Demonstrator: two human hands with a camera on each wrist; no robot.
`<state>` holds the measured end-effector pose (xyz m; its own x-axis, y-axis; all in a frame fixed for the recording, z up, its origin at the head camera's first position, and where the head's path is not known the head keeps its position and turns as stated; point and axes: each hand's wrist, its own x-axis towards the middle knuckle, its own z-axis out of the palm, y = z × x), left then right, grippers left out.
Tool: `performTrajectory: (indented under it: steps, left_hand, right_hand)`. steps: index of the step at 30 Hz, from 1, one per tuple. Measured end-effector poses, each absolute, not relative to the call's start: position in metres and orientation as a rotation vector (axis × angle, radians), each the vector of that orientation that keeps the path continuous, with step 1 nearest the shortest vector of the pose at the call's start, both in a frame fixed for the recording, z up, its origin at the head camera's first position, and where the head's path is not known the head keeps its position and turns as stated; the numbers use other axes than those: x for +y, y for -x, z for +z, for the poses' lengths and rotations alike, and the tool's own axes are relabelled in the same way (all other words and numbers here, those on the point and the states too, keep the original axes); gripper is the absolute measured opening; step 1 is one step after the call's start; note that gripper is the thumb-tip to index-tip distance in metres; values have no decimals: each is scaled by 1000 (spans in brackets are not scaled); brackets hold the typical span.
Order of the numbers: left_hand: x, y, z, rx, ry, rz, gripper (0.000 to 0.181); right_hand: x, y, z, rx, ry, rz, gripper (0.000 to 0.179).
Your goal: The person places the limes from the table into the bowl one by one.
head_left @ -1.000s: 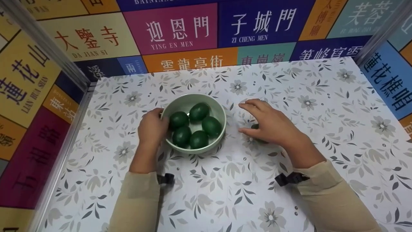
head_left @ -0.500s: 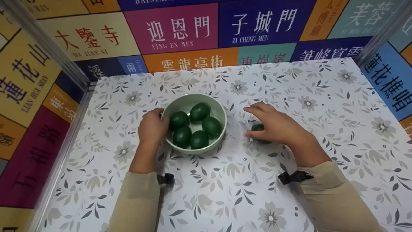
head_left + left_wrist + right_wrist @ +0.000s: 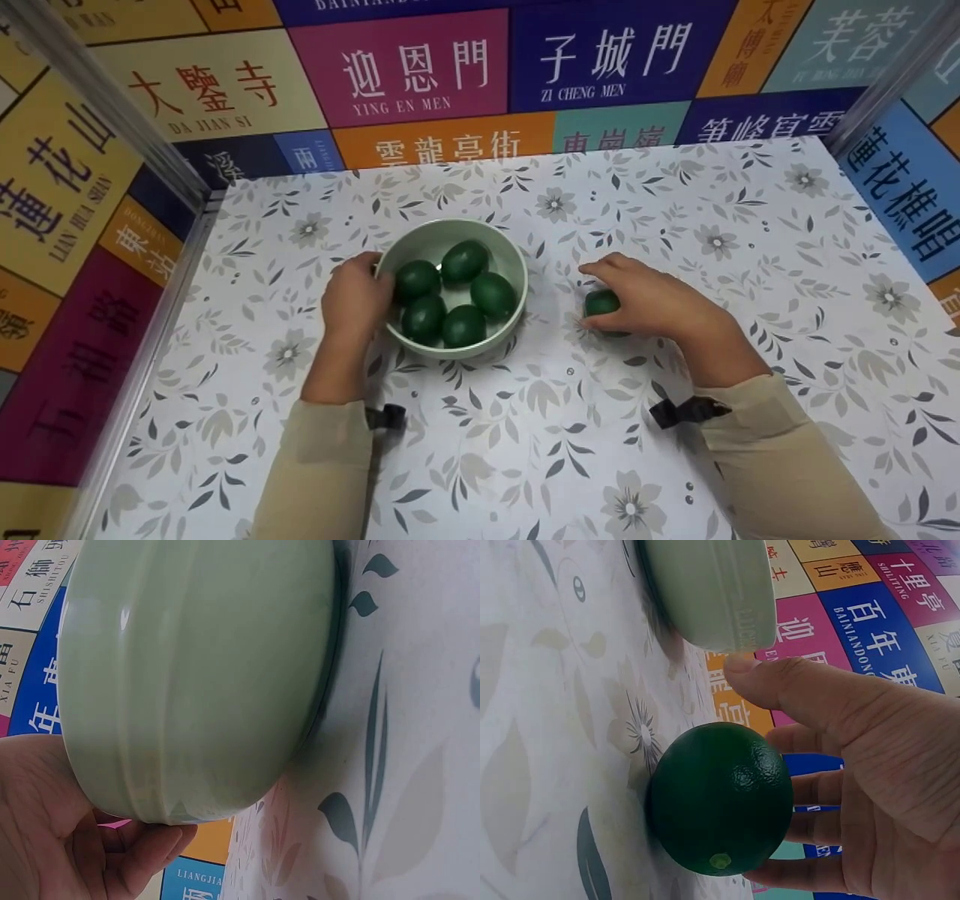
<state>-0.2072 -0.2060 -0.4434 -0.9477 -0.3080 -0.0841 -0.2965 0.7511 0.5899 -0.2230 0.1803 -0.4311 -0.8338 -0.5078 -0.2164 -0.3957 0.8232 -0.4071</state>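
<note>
A pale green bowl (image 3: 510,247) stands left of the table's middle with several dark green limes (image 3: 465,259) in it. My left hand (image 3: 356,296) grips the bowl's left side, thumb over the rim; the left wrist view has its fingers (image 3: 150,855) against the outer wall. To the bowl's right, my right hand (image 3: 652,300) is around a single lime (image 3: 601,302) on the table, partly hidden by it. In the right wrist view this lime (image 3: 720,799) rests on the cloth, with the thumb (image 3: 780,682) held away from it and the other fingers behind it.
A white tablecloth (image 3: 480,457) with grey leaves and flowers covers the table. Panels (image 3: 397,67) with coloured blocks and Chinese lettering rise along the back and both sides. Each wrist wears a black strap (image 3: 686,411) with a small camera.
My right hand has moved a little right and toward me, down around the lone lime, and its thumb and fingers have drawn closer together. My left hand and the bowl keep their place.
</note>
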Motion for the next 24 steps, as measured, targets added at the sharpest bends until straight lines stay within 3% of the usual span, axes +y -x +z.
performTrajectory:
  steps: [24]
  left_hand:
    - [-205, 207, -443, -2921, -500, -957, 38]
  right_hand:
    - [183, 226, -440, 2657, 645, -489, 73]
